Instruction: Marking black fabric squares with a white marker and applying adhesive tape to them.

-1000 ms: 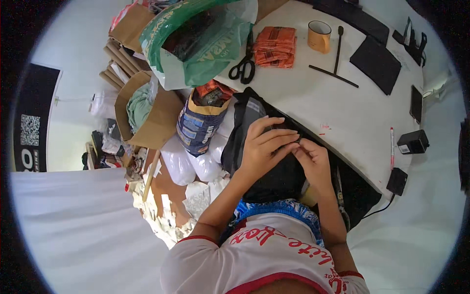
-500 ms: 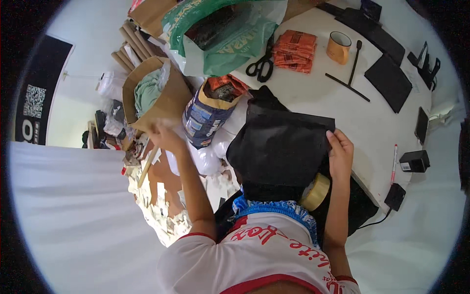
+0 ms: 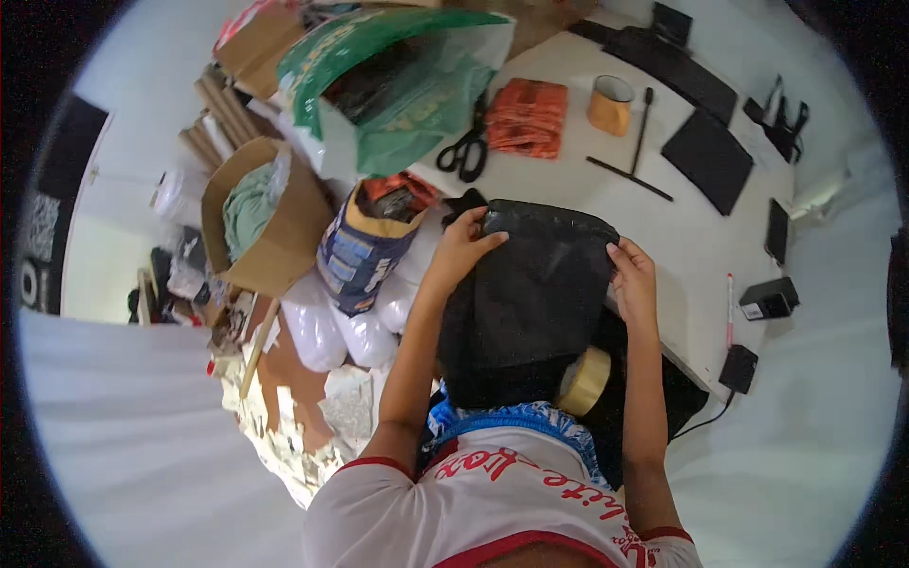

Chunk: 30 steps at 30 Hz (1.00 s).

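A flat black sheet of pliable, slightly shiny material (image 3: 544, 284) lies in front of my body, over my lap and up to the table edge. Whether it is one layer or a bag cannot be made out. At its upper left corner, my left hand (image 3: 462, 251) pinches it between thumb and fingers. My right hand (image 3: 634, 270) grips the upper right corner the same way. The sheet's top edge is stretched between both hands. Beside my right forearm, a roll of yellowish tape (image 3: 582, 381) rests on black cloth near my lap.
On the white table (image 3: 549, 194) are black scissors (image 3: 462, 156), orange packets (image 3: 526, 117), an orange mug (image 3: 610, 106), a black T-shaped tool (image 3: 632, 172) and a phone (image 3: 776, 232). Left stand a green plastic bag (image 3: 417, 114), a blue paper bag (image 3: 355, 256) and a cardboard box (image 3: 284, 232). Paper scraps (image 3: 260, 417) lie below.
My left hand has come from beside the cardboard box to the sheet's upper left corner and taken hold. My right hand keeps its grip. The view has shifted slightly.
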Each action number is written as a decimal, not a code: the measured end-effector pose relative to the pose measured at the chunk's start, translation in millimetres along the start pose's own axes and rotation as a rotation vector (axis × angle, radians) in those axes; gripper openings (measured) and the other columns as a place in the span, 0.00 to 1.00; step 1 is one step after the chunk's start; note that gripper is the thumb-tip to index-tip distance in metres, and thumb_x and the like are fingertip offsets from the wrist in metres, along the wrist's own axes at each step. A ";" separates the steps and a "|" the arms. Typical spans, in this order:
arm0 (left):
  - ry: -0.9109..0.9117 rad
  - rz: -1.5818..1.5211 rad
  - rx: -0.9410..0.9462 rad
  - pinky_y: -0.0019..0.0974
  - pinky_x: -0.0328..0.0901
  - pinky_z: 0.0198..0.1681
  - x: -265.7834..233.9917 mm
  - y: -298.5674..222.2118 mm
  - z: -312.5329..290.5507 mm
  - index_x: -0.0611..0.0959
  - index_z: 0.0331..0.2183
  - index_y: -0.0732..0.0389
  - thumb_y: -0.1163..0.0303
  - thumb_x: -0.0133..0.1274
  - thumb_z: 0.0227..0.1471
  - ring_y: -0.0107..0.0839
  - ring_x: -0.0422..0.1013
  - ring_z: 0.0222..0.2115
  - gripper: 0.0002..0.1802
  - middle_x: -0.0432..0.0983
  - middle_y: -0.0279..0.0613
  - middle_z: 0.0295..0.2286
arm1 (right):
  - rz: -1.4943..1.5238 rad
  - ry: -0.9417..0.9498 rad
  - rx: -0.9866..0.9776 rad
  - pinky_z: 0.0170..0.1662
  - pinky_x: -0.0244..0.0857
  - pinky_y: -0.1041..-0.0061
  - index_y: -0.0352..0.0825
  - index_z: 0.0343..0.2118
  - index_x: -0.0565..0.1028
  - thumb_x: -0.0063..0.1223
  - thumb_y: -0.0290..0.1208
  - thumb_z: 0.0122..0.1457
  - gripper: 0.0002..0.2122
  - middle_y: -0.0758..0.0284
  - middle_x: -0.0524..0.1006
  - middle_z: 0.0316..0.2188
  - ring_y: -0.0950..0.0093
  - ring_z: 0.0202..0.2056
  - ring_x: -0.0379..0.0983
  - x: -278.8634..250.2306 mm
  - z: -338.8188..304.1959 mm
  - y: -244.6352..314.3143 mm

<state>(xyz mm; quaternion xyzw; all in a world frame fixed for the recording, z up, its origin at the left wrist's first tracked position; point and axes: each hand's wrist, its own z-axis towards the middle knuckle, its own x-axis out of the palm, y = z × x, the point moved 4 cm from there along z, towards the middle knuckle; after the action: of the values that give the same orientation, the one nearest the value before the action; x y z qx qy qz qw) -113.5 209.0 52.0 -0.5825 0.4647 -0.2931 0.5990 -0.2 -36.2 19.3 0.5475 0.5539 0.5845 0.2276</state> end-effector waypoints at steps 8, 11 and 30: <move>0.351 -0.298 -0.067 0.28 0.63 0.35 122.1 -52.9 97.2 0.75 0.40 0.68 0.67 0.58 0.47 0.25 0.69 0.32 0.20 0.74 0.36 0.32 | -0.037 -0.174 -0.262 0.21 0.53 0.88 0.35 0.29 0.74 0.52 0.26 0.55 0.02 0.77 0.70 0.21 0.88 0.18 0.61 -89.7 25.3 90.4; 0.445 -0.221 -0.008 0.31 0.64 0.29 189.7 -41.5 127.0 0.79 0.32 0.67 0.67 0.58 0.45 0.25 0.70 0.25 0.14 0.75 0.34 0.25 | -0.242 -0.342 -0.226 0.23 0.55 0.85 0.35 0.27 0.74 0.52 0.27 0.54 0.02 0.76 0.70 0.20 0.86 0.20 0.63 -153.5 38.1 103.3; 0.342 -0.334 -0.258 0.29 0.67 0.19 247.8 -9.3 174.1 0.77 0.27 0.69 0.67 0.54 0.49 0.31 0.73 0.22 0.12 0.69 0.40 0.18 | 0.045 -0.309 -0.110 0.43 0.71 0.69 0.24 0.44 0.65 0.52 0.27 0.56 0.16 0.60 0.73 0.35 0.63 0.38 0.75 -212.7 58.5 81.2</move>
<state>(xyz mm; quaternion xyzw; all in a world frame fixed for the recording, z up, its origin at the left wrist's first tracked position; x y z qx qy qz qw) 142.9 60.6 -11.6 -0.6647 0.4901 -0.4204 0.3758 142.8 -221.5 -2.9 0.6299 0.4669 0.5278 0.3267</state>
